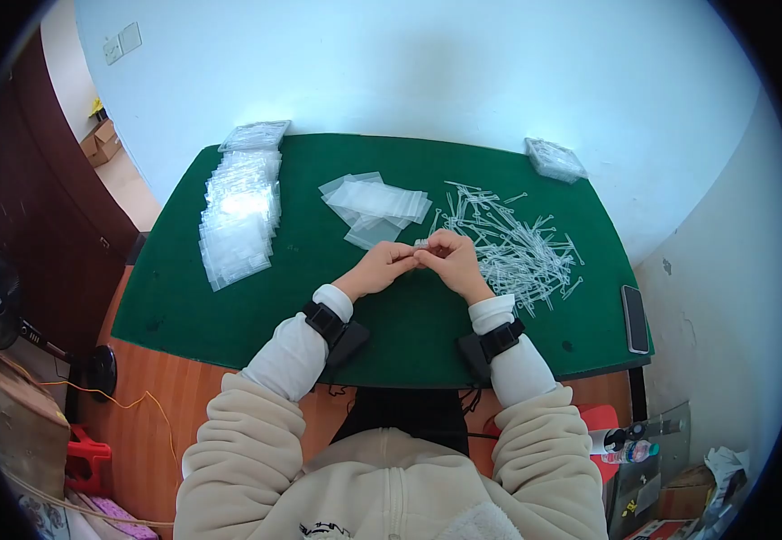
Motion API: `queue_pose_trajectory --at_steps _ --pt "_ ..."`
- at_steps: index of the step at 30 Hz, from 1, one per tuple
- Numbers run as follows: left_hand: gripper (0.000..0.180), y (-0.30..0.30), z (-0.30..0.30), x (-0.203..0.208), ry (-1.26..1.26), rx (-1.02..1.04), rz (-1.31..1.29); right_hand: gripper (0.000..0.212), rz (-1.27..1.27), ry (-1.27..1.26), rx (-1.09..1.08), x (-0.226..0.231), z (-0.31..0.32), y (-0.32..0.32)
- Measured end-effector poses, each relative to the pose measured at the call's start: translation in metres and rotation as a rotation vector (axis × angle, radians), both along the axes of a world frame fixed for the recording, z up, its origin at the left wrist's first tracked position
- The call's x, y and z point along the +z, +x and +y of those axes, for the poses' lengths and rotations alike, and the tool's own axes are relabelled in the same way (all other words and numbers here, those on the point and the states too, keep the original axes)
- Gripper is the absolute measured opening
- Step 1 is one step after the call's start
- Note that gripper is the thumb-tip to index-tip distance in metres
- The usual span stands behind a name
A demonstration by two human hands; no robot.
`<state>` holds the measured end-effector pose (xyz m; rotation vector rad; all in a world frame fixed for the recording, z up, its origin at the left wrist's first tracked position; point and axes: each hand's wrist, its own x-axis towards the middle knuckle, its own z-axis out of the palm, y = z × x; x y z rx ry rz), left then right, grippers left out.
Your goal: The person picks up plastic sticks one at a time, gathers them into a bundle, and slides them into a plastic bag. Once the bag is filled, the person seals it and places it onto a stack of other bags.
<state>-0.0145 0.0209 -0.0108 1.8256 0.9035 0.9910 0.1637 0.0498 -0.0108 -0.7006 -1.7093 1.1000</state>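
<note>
Where the fingertips of the left hand (380, 268) and the right hand (456, 263) meet, a whitish sliver (421, 242) shows; it is too small to name, and I cannot tell whether either hand is clamped on it. Both hands' fingers are curled, partly covering one another. Just right of the right hand, which hides its near-left edge, spreads a tangled pile of slim clear sticks with looped ends (535, 256). Just beyond the left hand lie overlapping clear flat bags (375, 198). Farther left of it runs a row of layered clear packets (239, 211), glare blurring their contents. Well right of the right hand, a phone (635, 319) lies at the edge of the green-topped table (305, 247).
</note>
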Motion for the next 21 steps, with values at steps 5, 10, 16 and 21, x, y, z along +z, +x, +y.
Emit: queue_pose_trajectory --at_steps 5,10,16,21 --pt "0.019 -0.0003 0.0002 -0.0017 -0.028 -0.001 -0.016 0.010 0.014 -0.012 0.008 -0.0013 0.0002 -0.0001" --pt "0.021 -0.0050 0.0038 -0.0032 -0.062 -0.020 0.028 0.010 0.038 -0.042 0.024 0.0027 -0.0019 -0.0020" --pt "0.022 -0.0036 0.0030 0.0015 -0.077 -0.026 0.026 0.009 0.024 -0.017 0.008 -0.0014 0.0017 0.0005" --pt "0.021 -0.0050 0.0034 0.0011 -0.082 -0.033 0.032 0.010 0.087 -0.130 0.057 0.0022 -0.0021 -0.0007"
